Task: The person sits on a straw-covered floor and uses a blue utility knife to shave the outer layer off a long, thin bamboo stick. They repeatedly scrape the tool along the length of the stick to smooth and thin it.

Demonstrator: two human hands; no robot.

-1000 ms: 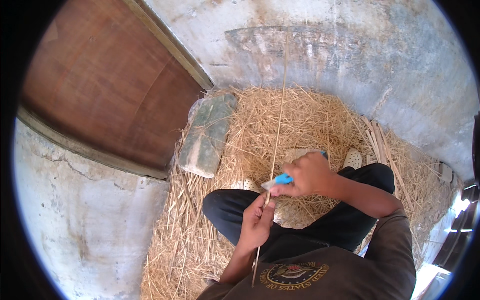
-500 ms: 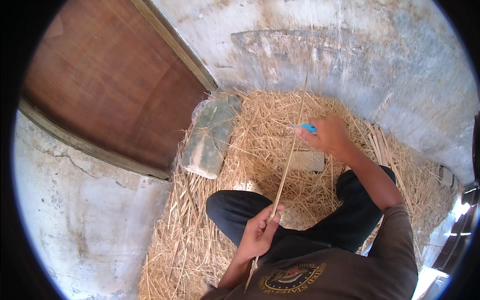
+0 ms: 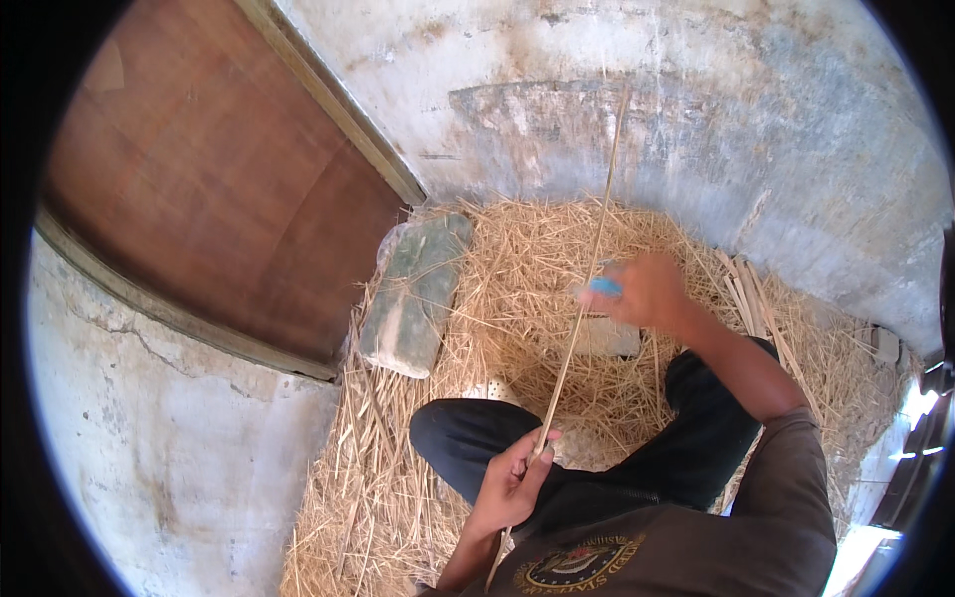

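My left hand (image 3: 509, 486) is closed around a long, thin pale strip (image 3: 603, 221) that looks like bamboo, low down in front of my shirt. The strip slants up and away past my knees, its far end standing out against the wall. Farther along it, my right hand (image 3: 653, 293) is wrapped round a blue-handled knife (image 3: 605, 287), blurred by motion. The knife's front end lies at the strip; its blade is too smeared to tell whether it touches.
Pale shavings (image 3: 517, 269) cover the floor around my crossed legs. A greenish stone block (image 3: 413, 298) lies at left, a smaller brick (image 3: 609, 338) ahead. Split strips (image 3: 748, 294) rest by the right wall. A brown wooden panel (image 3: 219, 179) and stained wall (image 3: 696, 139) enclose the corner.
My right hand with the knife has come nearer along the strip, down toward my left hand. The left hand keeps its grip; the whole view has shifted slightly.
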